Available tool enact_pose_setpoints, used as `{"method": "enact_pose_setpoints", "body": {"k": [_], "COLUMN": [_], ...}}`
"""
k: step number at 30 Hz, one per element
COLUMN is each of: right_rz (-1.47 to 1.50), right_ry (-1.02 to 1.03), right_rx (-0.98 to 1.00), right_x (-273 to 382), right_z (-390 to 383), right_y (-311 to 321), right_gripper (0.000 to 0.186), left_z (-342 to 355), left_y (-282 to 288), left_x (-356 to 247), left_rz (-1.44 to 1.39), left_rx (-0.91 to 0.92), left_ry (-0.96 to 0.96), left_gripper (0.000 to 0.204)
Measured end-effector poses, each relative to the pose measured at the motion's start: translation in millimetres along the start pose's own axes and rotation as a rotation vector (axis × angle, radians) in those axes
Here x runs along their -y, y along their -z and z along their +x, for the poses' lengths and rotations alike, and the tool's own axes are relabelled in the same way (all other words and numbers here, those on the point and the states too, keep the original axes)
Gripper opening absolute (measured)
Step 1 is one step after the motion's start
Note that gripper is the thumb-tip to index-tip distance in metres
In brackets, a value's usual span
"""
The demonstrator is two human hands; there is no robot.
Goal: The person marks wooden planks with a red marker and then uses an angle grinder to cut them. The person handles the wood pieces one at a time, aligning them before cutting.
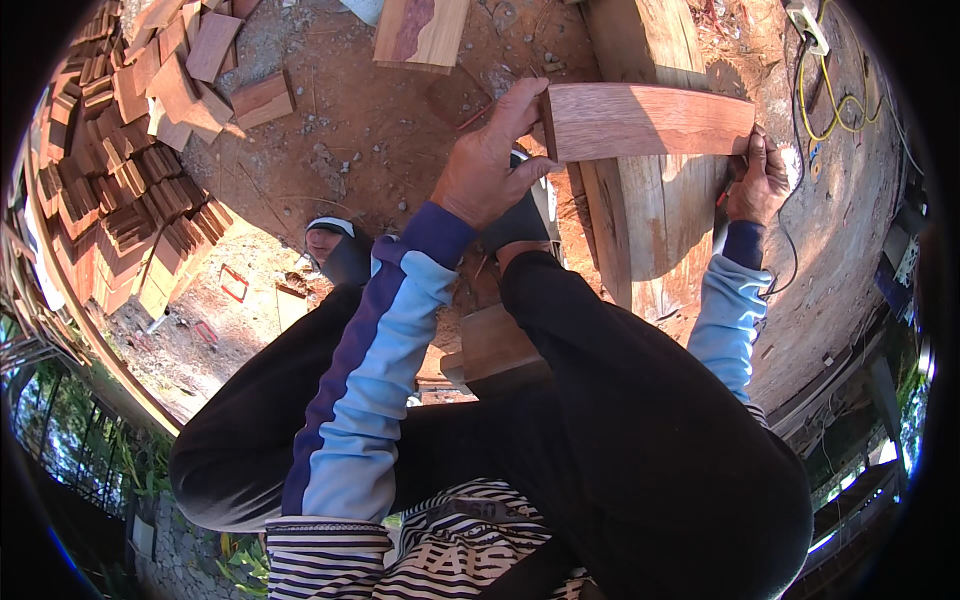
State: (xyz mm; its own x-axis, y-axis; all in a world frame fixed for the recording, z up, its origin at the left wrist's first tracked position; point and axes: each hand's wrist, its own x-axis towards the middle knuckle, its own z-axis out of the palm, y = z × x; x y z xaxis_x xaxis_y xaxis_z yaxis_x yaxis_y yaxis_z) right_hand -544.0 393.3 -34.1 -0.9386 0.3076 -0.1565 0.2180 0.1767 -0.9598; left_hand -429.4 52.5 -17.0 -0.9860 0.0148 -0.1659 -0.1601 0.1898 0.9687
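Observation:
A short reddish-brown wooden board (pixel 650 122) is held level in front of me, between both hands. My left hand (pixel 490 150) clasps its left end, thumb below and fingers at the upper corner. At the right end, my right hand (pixel 757 182) pinches the lower corner; some of its fingers are hidden behind the board. Beneath the board lies a thick, pale wooden beam (pixel 650 225), partly in the board's shadow. Sunlight falls across part of the board's face.
Many cut wood pieces (pixel 130 190) are heaped at the left. Another two-toned board (pixel 420 30) lies at the far middle, and a loose piece (pixel 263 100) near the heap. A yellow cable (pixel 825 120) and a power strip (pixel 808 28) lie far right. A wooden block (pixel 500 345) sits between my legs.

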Motion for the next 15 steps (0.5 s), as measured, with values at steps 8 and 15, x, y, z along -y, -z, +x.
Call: {"method": "enact_pose_setpoints", "body": {"k": [8,15], "right_rz": [-0.018,-0.007], "right_ry": [-0.021,-0.010], "right_rx": [-0.016,0.002], "right_x": [1.9,-0.6], "right_z": [-0.1,1.1], "right_y": [-0.6,1.3], "right_gripper": [0.023,0.024], "left_z": [0.5,0.5], "left_y": [-1.6,-0.9], "left_x": [4.1,2.7], "left_rz": [-0.002,-0.055], "left_rx": [-0.023,-0.012], "left_ry": [0.003,0.048], "left_gripper": [0.089,0.093]}}
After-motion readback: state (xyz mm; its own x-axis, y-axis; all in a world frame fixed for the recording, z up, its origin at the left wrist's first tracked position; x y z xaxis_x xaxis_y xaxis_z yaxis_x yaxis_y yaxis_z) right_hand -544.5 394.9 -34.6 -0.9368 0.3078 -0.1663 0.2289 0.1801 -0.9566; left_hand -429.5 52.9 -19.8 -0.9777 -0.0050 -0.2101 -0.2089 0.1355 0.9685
